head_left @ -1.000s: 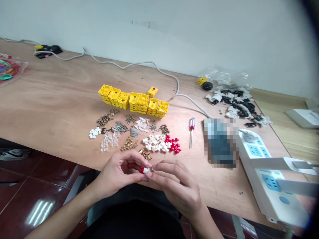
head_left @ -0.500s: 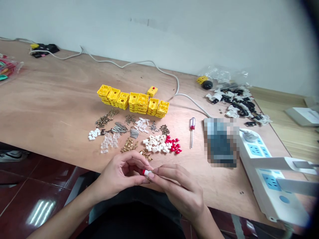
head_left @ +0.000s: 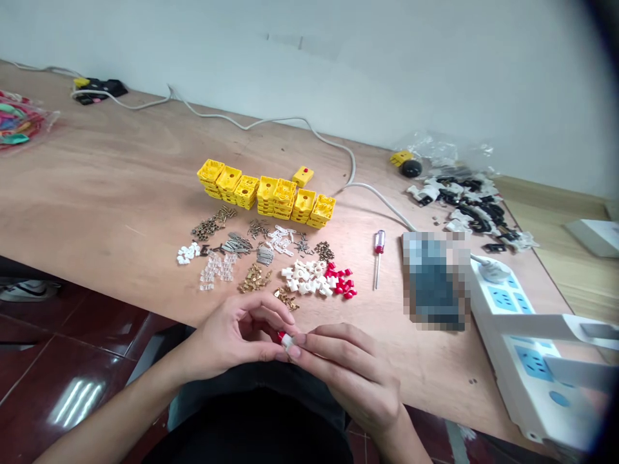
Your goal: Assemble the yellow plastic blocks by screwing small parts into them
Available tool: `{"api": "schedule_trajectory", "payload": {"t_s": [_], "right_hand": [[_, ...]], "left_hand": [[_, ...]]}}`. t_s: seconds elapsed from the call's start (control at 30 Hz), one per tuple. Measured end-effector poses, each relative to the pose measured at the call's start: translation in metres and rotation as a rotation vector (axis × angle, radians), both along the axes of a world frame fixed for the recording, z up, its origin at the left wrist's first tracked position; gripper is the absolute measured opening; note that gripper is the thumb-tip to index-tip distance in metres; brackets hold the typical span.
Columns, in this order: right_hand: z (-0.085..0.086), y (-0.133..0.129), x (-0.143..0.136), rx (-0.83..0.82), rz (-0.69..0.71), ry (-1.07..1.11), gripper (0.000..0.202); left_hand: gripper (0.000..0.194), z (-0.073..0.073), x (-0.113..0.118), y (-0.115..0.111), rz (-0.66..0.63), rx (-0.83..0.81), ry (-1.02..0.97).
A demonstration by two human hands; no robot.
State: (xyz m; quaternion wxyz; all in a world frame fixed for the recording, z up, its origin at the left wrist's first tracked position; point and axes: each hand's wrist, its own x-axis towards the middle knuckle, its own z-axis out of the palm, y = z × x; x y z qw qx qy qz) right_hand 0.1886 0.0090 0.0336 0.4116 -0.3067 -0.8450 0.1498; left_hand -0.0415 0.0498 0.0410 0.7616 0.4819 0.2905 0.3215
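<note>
Yellow housings (head_left: 267,188): seven stacks, side by side in a slanting row across the desk (head_left: 120,167).
Yellow box with red button (head_left: 303,177): one, just behind the row.
Brass-coloured parts (head_left: 255,278): two heaps, the smaller just beyond the left fingertips; single pieces too small to count.
White sockets (head_left: 298,278): one heap, count uncertain, overlapping.
Red caps (head_left: 347,283): one heap, touching the sockets on their right.
Clear parts (head_left: 223,266): one loose patch, well left of the sockets.
Grey metal strips (head_left: 236,243): two bunches.
Screwdriver (head_left: 379,248): one, handle away from the person, shaft pointing back toward them.
Red-and-white piece (head_left: 285,339): one, between the two hands at the near side of the desk; red end toward the left, white end toward the right.
Right hand (head_left: 353,374): comes in from lower right, back of hand up, fingers nearly straight; grip closed, thumb and index pinching the white end.
Left hand (head_left: 232,335): comes in from lower left, fingers curled in a C; thumb and index tips apart around the piece. Cannot tell whether the inner fingers hold the red end.
</note>
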Motion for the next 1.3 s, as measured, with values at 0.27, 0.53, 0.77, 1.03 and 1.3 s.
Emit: {"api": "schedule_trajectory", "payload": {"t_s": [0.27,0.53,0.77,1.03,1.3], "right_hand": [[-0.002,0.003,-0.004,-0.022,0.005,0.029,0.046],[-0.005,0.003,-0.006,-0.012,-0.008,0.040,0.050],[-0.008,0.000,-0.006,0.008,-0.111,0.041,0.053],[-0.012,-0.002,-0.007,-0.131,-0.142,0.101,0.055],[-0.002,0.002,-0.012,-0.147,-0.156,0.167,0.037]], "left_hand": [[0.029,-0.002,0.002,0.002,0.027,-0.044,0.000],[0.029,-0.003,0.004,0.002,0.053,-0.016,0.020],[0.012,-0.001,0.009,0.001,0.220,0.270,0.136],[0.010,0.001,0.009,-0.002,0.183,0.338,0.289],[0.010,0.002,0.012,-0.003,0.155,0.340,0.335]]}}
